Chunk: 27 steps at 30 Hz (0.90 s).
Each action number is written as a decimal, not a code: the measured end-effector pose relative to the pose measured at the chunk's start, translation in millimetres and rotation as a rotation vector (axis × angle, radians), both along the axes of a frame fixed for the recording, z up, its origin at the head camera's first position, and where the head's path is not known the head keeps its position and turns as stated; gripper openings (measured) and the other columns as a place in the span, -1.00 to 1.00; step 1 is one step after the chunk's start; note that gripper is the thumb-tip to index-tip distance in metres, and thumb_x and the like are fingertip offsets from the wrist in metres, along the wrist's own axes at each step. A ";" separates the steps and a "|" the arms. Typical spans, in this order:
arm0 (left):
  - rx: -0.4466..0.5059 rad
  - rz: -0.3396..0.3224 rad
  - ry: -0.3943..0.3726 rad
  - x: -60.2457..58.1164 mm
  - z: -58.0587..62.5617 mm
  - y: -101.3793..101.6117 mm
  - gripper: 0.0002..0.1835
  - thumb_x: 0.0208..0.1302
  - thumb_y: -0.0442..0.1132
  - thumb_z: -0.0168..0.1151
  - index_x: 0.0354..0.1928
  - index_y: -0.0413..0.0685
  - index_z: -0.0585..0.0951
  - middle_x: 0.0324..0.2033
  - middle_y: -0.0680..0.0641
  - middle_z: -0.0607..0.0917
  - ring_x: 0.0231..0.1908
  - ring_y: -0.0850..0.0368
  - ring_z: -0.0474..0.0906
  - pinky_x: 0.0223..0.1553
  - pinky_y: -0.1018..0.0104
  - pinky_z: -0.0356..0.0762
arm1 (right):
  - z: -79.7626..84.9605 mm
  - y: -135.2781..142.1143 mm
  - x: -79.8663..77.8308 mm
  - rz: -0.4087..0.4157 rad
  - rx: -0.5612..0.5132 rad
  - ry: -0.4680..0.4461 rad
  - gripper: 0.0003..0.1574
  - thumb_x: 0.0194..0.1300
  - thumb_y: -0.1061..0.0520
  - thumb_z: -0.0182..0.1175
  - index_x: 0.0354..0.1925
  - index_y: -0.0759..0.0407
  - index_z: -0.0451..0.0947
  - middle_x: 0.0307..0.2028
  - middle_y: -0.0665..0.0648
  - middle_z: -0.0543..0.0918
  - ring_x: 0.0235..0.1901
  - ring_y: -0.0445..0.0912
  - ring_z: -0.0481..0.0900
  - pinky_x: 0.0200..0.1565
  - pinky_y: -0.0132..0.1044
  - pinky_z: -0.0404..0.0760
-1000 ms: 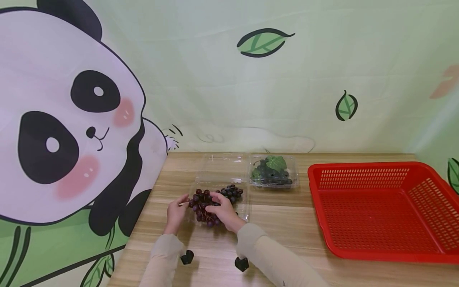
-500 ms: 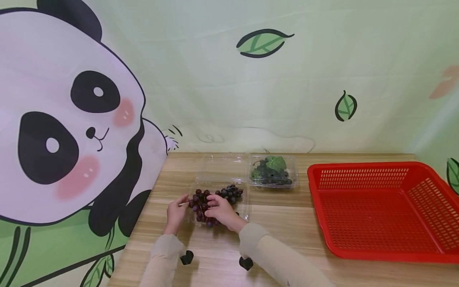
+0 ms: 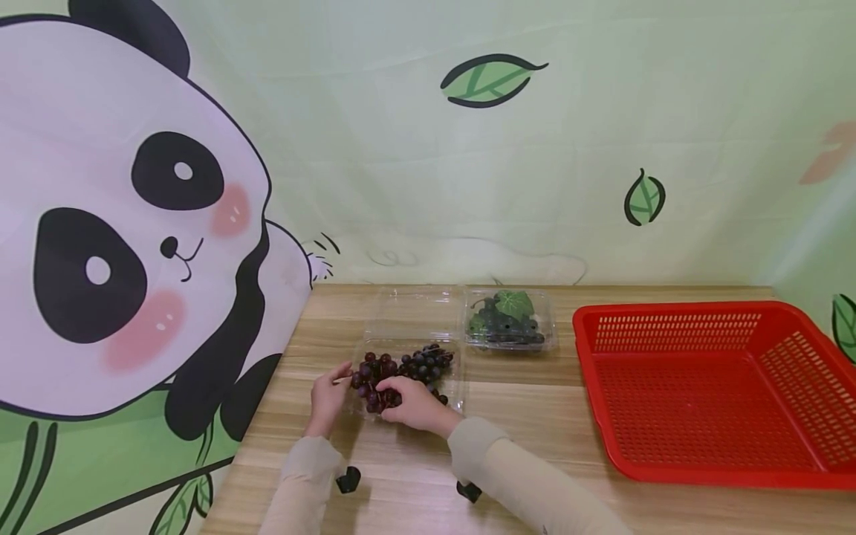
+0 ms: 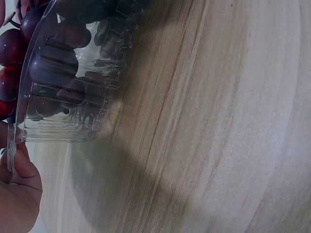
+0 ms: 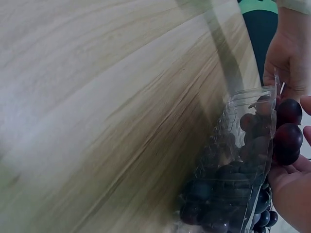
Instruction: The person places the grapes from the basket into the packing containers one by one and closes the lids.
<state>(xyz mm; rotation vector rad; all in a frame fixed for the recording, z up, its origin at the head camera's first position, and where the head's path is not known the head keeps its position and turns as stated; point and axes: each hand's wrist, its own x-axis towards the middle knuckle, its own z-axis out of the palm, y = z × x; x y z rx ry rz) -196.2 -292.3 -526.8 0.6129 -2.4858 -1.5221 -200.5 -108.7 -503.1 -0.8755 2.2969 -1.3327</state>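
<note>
An open clear plastic clamshell box (image 3: 458, 390) lies on the wooden table, its lid folded back behind it. Reddish-purple grapes (image 3: 369, 371) fill its left part, and a darker bunch of grapes (image 3: 428, 362) lies at the right. With thumb and finger my left hand (image 3: 328, 397) pinches the box's left rim, which also shows in the left wrist view beside the thumb (image 4: 24, 170). My right hand (image 3: 420, 405) reaches over the box's front edge, fingers and thumb curled round the front reddish grapes. In the right wrist view, two large grapes (image 5: 288, 136) show close to its fingers.
A closed clear clamshell box (image 3: 547, 319) holding dark grapes and green leaves stands behind, to the right. A large red slotted plastic basket (image 3: 669, 306) sits on the right of the table. Behind hangs a backdrop with a panda (image 3: 227, 238).
My right hand has moved slightly down and toward the front of the box, its fingers closing in on the grapes; more dark grapes show behind it. The left hand has stayed at the rim.
</note>
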 end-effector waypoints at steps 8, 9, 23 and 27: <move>0.007 0.017 -0.003 -0.7 1.4 1.2 -0.64 0.11 -0.44 0.06 0.01 -0.28 0.50 -0.12 -0.32 0.57 -0.36 0.13 0.44 -0.40 0.50 0.36 | 2.4 4.2 -0.7 0.053 0.089 0.170 -0.62 0.07 0.24 0.16 -0.07 0.18 0.47 -0.03 0.10 0.53 0.04 -0.07 0.42 0.08 -0.27 0.37; 0.006 0.018 -0.001 -0.6 1.5 1.3 -0.64 0.11 -0.44 0.06 0.01 -0.28 0.50 -0.12 -0.32 0.57 -0.38 0.16 0.44 -0.41 0.50 0.36 | 2.7 4.8 -0.6 0.057 0.103 0.181 -0.63 0.08 0.25 0.14 -0.07 0.18 0.48 -0.03 0.10 0.54 0.04 -0.07 0.42 0.08 -0.28 0.37; -0.001 0.007 0.012 0.5 -0.6 0.3 -0.64 0.11 -0.45 0.06 0.00 -0.30 0.50 -0.14 -0.33 0.58 -0.30 -0.01 0.48 -0.42 0.51 0.36 | 1.4 10.3 1.3 0.082 0.197 0.223 -0.69 0.17 0.30 0.03 -0.11 0.12 0.53 -0.11 0.05 0.60 -0.05 -0.13 0.51 -0.07 -0.35 0.48; 0.003 0.004 0.006 0.5 -0.4 0.0 -0.63 0.11 -0.45 0.05 0.01 -0.29 0.49 -0.13 -0.33 0.57 -0.30 0.02 0.47 -0.41 0.51 0.36 | 0.9 11.0 1.3 0.082 0.193 0.238 -0.71 0.17 0.30 0.03 -0.14 0.12 0.54 -0.14 0.05 0.62 -0.08 -0.14 0.52 -0.10 -0.37 0.49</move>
